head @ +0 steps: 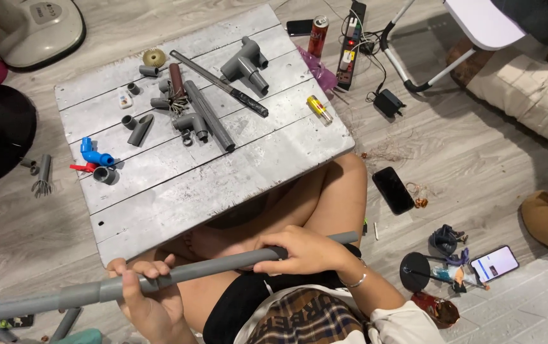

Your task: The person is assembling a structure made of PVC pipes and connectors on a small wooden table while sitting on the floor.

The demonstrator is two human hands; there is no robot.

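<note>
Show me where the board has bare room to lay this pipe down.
The board's near strip, between the blue fitting and the person's knees, lies bare. The far half is crowded with grey fittings, a rod and a battery.

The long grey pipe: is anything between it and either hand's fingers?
Nothing visible. The left hand and right hand both wrap directly around the long grey pipe, bare skin on it, held across the lap below the grey board.
</note>
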